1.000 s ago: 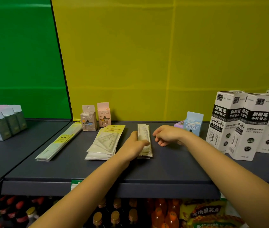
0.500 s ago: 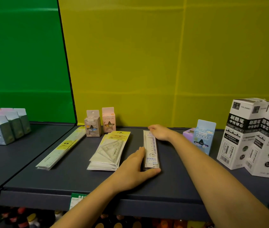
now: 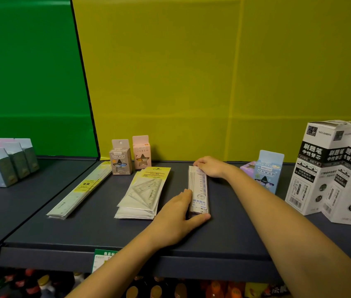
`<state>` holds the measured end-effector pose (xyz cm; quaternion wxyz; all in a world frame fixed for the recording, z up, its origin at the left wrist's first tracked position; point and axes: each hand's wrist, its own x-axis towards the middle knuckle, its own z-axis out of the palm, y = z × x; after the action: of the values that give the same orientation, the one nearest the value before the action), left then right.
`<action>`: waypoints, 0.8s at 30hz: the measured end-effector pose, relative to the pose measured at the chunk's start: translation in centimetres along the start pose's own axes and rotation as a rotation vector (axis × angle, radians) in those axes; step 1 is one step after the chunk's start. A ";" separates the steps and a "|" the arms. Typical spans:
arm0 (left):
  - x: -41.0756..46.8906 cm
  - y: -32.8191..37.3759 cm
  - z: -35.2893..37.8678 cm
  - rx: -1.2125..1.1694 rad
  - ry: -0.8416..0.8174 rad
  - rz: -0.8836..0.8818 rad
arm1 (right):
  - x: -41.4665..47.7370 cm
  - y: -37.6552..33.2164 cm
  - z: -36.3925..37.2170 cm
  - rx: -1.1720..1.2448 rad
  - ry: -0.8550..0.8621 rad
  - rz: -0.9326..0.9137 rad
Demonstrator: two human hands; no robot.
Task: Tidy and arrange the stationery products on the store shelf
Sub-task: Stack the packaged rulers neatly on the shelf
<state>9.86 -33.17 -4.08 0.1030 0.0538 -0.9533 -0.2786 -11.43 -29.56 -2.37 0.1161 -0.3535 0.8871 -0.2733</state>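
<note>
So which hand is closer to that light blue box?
Right. The right hand lies just left of the light blue box; the left hand is farther left and forward.

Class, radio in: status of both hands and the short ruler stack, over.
Left hand flat against ruler stack, thumb across near end. Right hand curled over far end. Nothing blocking.

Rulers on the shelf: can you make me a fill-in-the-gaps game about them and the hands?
1. The left hand touches the near end of the ruler stack; the right hand touches its ____ end.
2. The set-square packs lie to the ____ of the ruler stack.
3. The wall behind the pink box is ____.
4. The tall refill boxes are black and ____.
Missing words: far; left; yellow; white.
</note>
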 end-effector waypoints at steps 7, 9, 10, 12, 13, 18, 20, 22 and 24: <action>-0.1 0.0 0.1 -0.001 -0.014 -0.023 | -0.8 -0.2 0.2 0.039 0.030 0.061; 0.2 0.4 -0.1 -0.114 -0.013 -0.082 | -1.1 -0.2 -0.1 0.052 0.069 0.106; 0.5 0.6 -0.3 -0.187 -0.011 -0.124 | -1.1 -0.2 -0.3 0.071 0.119 0.134; 1.4 1.0 -0.6 -0.307 -0.006 -0.203 | -1.5 0.0 -0.8 0.172 0.199 0.205; 2.1 0.9 -0.6 -0.353 -0.003 -0.234 | -1.8 0.1 -1.0 0.247 0.195 0.250; 5.3 0.5 -0.1 -0.411 0.059 -0.331 | -4.7 -0.1 -0.8 0.482 0.083 0.339; 6.1 0.4 0.0 -0.353 0.056 -0.349 | -5.1 -0.4 -0.2 0.539 0.089 0.342; 6.4 0.2 0.0 -0.313 0.055 -0.350 | -5.5 -0.9 0.3 0.561 0.087 0.348; 6.6 0.0 0.2 -0.297 0.054 -0.349 | -5.7 -1.3 0.6 0.595 0.094 0.347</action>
<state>3.38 -34.16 -3.16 0.0857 0.2097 -0.8751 -0.4277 -6.31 -26.65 -2.06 0.2176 -0.1352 0.8198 -0.5121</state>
